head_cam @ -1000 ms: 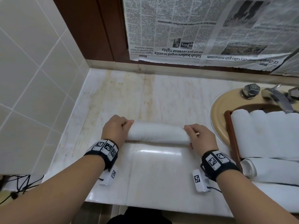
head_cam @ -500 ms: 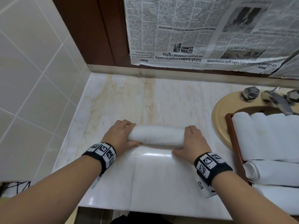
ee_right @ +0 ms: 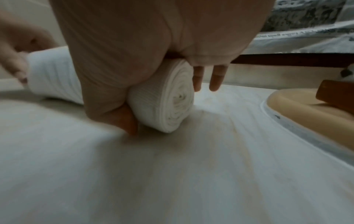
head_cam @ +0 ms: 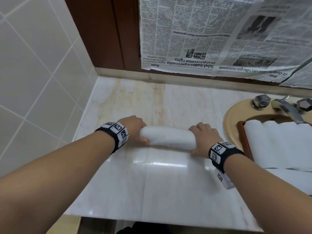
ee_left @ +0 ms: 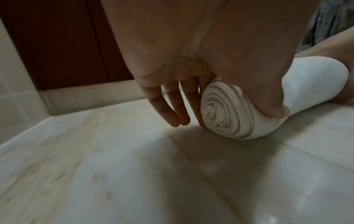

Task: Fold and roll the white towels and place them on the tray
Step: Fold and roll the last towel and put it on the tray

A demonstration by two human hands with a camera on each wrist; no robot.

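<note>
Newspaper point(head_cam: 219, 39) above marble counter point(head_cam: 152, 191)

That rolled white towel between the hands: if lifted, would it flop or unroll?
The rolled towel looks tightly wound, so probably fairly firm. Left hand and right hand grip its ends, which likely stops unrolling. Released on the glossy counter, it might roll.

Glossy marble counter point(head_cam: 168, 191) (veined), soft ribbed cloth towel point(head_cam: 168, 138)

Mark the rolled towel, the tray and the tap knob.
towel point(head_cam: 168, 138): head view, middle of the roll between the hands.
tray point(head_cam: 243, 137): head view, its brown left rim beside the stacked rolls.
tap knob point(head_cam: 261, 100): head view, top of the left faceted metal knob.
</note>
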